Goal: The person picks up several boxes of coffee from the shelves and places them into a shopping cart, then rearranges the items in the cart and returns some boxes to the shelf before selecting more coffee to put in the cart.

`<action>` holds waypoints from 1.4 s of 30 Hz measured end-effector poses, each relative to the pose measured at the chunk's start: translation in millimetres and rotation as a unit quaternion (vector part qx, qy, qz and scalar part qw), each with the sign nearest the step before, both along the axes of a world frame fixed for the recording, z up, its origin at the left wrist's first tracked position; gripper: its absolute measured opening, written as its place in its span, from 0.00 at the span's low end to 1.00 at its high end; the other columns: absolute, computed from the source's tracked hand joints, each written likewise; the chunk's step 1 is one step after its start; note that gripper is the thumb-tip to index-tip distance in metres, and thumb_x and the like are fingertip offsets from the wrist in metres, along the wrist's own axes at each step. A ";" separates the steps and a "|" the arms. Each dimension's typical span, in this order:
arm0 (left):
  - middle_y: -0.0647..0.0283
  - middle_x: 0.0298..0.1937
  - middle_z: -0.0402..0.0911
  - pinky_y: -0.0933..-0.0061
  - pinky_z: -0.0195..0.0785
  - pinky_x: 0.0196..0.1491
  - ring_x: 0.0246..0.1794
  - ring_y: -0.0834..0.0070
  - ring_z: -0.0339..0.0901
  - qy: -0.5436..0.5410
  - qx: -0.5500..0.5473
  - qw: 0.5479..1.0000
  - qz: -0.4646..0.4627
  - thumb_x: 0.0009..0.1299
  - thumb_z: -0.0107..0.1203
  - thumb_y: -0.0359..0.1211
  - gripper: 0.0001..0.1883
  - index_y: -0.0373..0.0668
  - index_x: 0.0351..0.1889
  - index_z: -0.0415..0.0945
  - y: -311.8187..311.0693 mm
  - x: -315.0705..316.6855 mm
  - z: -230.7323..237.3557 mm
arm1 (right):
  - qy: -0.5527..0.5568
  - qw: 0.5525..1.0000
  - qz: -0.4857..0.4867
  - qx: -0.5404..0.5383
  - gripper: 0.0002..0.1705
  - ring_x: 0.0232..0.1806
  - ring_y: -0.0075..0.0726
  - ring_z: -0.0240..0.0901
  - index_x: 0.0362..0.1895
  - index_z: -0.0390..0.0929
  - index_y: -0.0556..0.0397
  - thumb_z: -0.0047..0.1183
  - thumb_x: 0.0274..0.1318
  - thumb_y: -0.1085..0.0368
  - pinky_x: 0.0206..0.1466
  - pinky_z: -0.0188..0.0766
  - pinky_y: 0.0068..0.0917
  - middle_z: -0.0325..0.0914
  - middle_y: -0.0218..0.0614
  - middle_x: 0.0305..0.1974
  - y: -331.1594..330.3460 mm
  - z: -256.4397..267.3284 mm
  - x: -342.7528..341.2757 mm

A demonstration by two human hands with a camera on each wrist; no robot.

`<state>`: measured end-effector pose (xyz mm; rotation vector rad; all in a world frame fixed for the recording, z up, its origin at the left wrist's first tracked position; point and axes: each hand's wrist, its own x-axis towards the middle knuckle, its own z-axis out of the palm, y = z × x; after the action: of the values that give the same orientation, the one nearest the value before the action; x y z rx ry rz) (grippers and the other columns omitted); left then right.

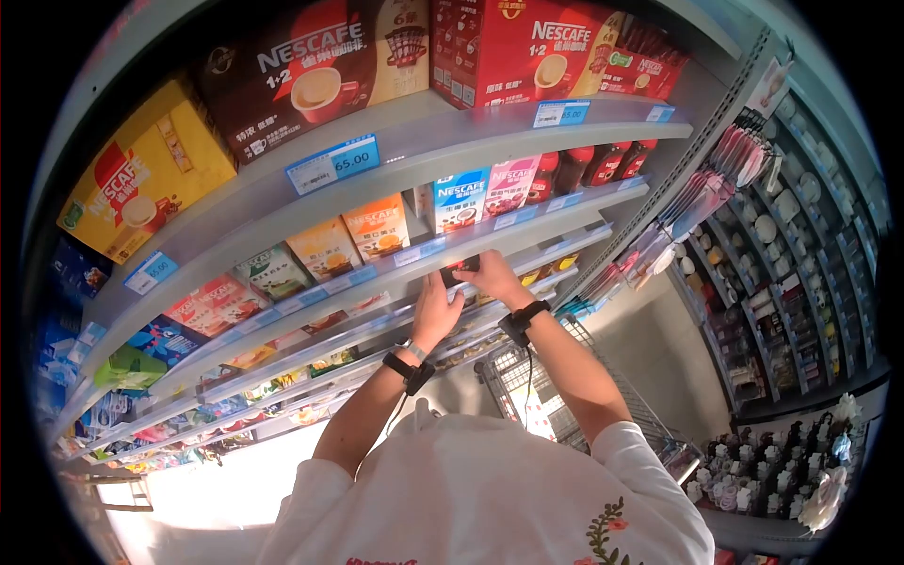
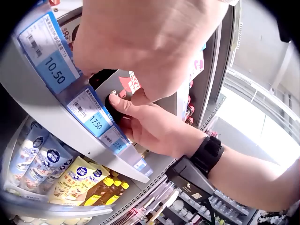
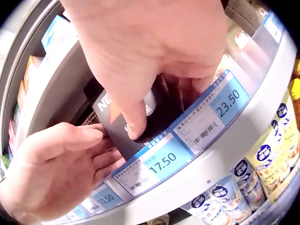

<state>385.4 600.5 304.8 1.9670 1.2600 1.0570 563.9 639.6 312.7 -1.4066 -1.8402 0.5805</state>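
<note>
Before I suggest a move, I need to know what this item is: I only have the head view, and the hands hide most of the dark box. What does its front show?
Observer: In the right wrist view, the black box shows the white letters "NE".
Operator: Any price in front of it?
Observer: The tag by its base reads 17.50.
Operator: And lower down, out of my sight?
Observer: In the left wrist view, yellow pouches with dark blue logos.

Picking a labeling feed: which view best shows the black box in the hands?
Right wrist: the black box looms largest there, with a reddish patch and partial lettering, though partly covered. Left wrist shows a smaller part, with lettering; head shows only a small dark bit.
</note>
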 end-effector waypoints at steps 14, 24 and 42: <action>0.31 0.61 0.72 0.52 0.67 0.60 0.58 0.39 0.74 0.040 -0.035 0.998 -0.033 0.69 0.58 0.37 0.37 0.29 0.71 0.54 5.5 -36.4 4.5 | -0.021 0.995 -0.093 -0.005 0.25 0.41 0.68 0.77 0.43 0.73 0.63 0.71 0.47 0.62 0.45 0.75 0.49 0.78 0.60 0.42 -19.8 -10.7 -21.6; 0.51 0.61 0.78 0.60 0.65 0.65 0.61 0.56 0.76 -0.064 0.022 0.997 0.031 0.70 0.52 0.25 0.21 0.39 0.62 0.74 -77.3 -198.9 -2.1 | 0.099 0.991 -0.016 0.088 0.19 0.47 0.52 0.78 0.53 0.75 0.57 0.60 0.56 0.71 0.51 0.74 0.37 0.79 0.45 0.47 -91.9 15.9 -81.4; 0.46 0.58 0.75 0.54 0.66 0.63 0.58 0.46 0.73 0.091 0.151 0.955 0.240 0.65 0.55 0.27 0.21 0.33 0.57 0.73 -107.2 -320.8 54.6 | 0.175 0.982 0.039 0.067 0.18 0.31 0.36 0.79 0.39 0.80 0.63 0.70 0.52 0.63 0.38 0.74 0.31 0.84 0.41 0.31 -16.3 -16.4 -187.3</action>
<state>64.6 493.3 359.4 2.0689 1.8339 1.3921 376.6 623.3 296.3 -1.0715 -1.6235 0.6820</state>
